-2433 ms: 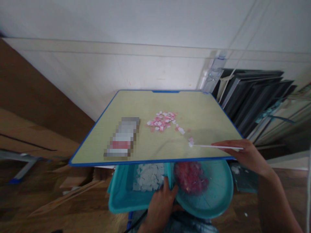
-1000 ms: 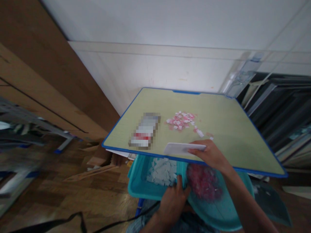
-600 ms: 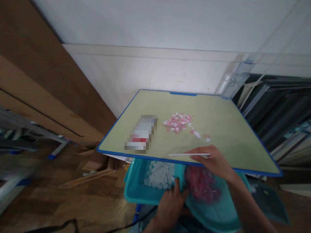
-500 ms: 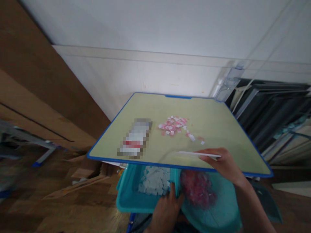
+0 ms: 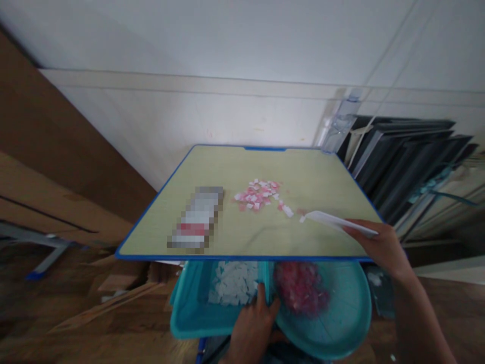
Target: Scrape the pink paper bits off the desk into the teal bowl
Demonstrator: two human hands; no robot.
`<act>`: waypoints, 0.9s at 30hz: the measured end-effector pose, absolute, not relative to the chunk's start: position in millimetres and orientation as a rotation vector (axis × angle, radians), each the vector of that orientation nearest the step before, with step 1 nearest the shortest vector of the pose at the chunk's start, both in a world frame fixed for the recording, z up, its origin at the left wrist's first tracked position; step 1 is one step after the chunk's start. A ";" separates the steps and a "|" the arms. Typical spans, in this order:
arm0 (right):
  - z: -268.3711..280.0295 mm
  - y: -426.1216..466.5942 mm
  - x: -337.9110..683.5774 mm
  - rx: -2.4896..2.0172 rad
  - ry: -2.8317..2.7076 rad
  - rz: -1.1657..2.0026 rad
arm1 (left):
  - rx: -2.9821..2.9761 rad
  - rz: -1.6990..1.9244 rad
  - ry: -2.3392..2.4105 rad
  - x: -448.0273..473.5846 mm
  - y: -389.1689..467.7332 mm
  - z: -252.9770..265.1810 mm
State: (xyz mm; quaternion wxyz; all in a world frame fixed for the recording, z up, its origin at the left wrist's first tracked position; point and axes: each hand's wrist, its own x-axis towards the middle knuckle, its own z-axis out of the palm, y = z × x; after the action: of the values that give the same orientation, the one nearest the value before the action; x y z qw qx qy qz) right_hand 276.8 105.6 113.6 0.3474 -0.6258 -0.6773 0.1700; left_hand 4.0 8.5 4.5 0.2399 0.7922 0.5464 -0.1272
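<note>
My right hand is closed on a long, flat white blade-like tool, held low over the right part of the board; its kind is unclear. The tool's left tip is close to a small white piece. A pile of small white and pink pieces lies mid-board, with a few strays to its right. Below the board, my left hand grips where the rims of a rectangular teal tub and a round teal basin meet. White pieces fill part of the tub; pink-red clear pieces sit in the basin.
A blue-edged, pale yellow-green board stands against the white wall. On its left lies a pixelated phone-like object. A clear bottle is at its back right corner. Dark panels lean to the right; cardboard is at left.
My right hand has moved right and the tool has swung from nearly level over the board's front to near the stray pieces. My left hand stays at the rims. The view has shifted slightly.
</note>
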 end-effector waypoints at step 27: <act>129.1 105.6 233.8 -1.435 -1.956 0.863 | 2.194 -0.306 1.495 5.1 7.7 7.2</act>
State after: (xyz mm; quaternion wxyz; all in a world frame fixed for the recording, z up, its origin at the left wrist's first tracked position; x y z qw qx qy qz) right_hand 233.8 105.6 129.1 0.2798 -0.5350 -0.7294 0.3217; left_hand 5.1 7.7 7.2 0.2321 0.7985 0.5441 -0.1114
